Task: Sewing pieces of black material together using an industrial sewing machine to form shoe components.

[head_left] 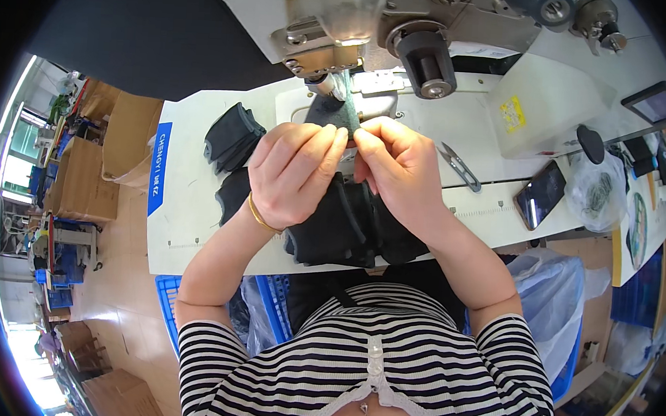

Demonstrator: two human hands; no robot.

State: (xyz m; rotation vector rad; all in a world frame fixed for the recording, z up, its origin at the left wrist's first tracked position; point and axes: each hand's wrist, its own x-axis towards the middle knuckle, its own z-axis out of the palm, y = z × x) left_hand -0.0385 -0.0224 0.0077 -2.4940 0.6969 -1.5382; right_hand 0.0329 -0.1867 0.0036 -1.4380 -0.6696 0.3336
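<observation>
My left hand (293,171) and my right hand (397,162) meet fingertip to fingertip just below the head of a sewing machine (374,27). Both pinch the edge of a small dark grey fabric piece (337,111) that reaches up under the machine's foot. A bundle of black fabric pieces (347,232) lies under my wrists on the white table (195,222). A thin gold bangle circles my left wrist.
More black fabric pieces (232,137) lie at the table's left. Thread snips (457,166), a phone (541,194), a clear plastic box (545,103) and a plastic bag (597,194) sit to the right. Blue crates (171,305) stand below the table; cardboard boxes (83,181) stand at the left.
</observation>
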